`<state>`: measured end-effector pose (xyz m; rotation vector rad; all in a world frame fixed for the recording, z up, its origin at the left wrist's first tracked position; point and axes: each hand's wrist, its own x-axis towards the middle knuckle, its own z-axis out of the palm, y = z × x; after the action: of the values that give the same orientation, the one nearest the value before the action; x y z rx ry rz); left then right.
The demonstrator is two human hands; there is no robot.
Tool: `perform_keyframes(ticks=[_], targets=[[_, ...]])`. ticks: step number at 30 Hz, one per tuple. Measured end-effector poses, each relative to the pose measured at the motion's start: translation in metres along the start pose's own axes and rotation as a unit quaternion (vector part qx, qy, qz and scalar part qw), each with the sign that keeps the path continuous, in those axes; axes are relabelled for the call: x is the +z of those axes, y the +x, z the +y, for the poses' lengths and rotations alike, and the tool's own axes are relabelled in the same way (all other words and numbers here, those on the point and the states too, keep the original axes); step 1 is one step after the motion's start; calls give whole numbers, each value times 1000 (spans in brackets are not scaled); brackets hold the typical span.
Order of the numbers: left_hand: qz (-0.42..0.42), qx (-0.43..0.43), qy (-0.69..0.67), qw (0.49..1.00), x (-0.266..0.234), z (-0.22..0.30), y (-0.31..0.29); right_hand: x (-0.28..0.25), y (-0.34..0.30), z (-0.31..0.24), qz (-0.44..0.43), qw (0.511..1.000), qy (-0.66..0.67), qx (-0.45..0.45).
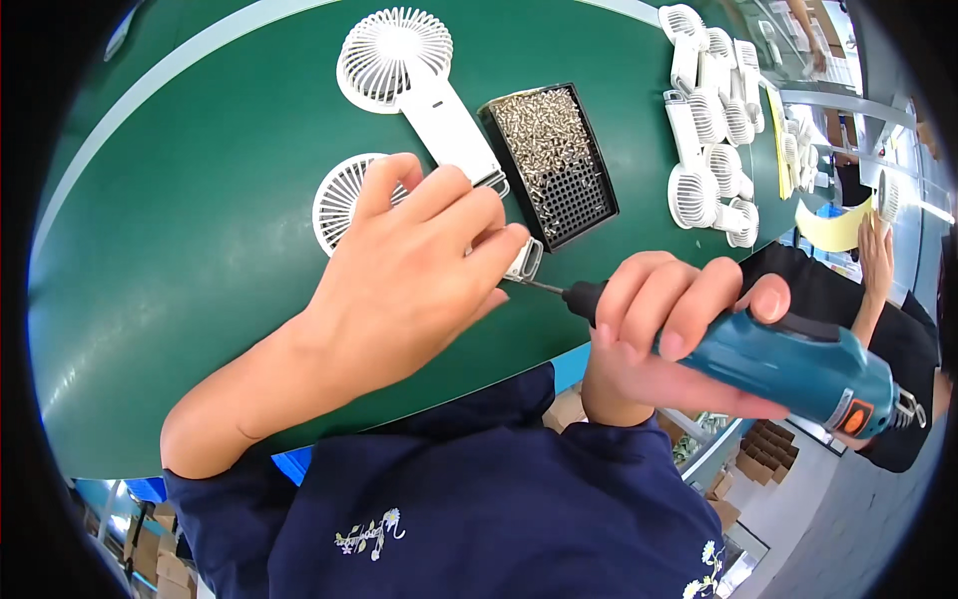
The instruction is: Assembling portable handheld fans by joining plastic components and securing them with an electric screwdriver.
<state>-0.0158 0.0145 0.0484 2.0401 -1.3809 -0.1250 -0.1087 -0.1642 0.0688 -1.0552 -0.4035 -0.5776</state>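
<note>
Navy cloth of the wearer's shirt [469, 509], with small embroidered flowers, lies closest to my camera. Beyond it, I see the green tabletop [200, 200] stretching across much of the view. Along its far right, I have a cluster of white fans [689, 195] bunched together. Of the two hands, I see the left hand [414, 270] curled closed over the lower fan [337, 190], hiding most of its handle. The right hand [669, 324] wraps firmly around a teal electric screwdriver [773, 364] pointing left. An upper fan [439, 115] lies just beyond the left hand, its handle slanting toward the knuckles. Right of that, I find a black tray [584, 195], silver screws [539, 125] heaped mostly at its far end. Smallest, the driver bit [545, 288] sits by the lower fan's handle end; I cannot tell whether they touch.
</note>
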Motion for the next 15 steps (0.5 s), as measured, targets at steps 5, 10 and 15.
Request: perform_keyframes(ticks=[5,10,15], targets=[[-18,-8,71,997,9,-10,-3,-7,-5,7,-59,997,-54,-1],[-22,-8,75,997,11,-11,-3,-10,-9,10,-56,996,-63,12],[22,9,88,996,17,-12,-2,-8,-7,5,-48,997,-55,4]])
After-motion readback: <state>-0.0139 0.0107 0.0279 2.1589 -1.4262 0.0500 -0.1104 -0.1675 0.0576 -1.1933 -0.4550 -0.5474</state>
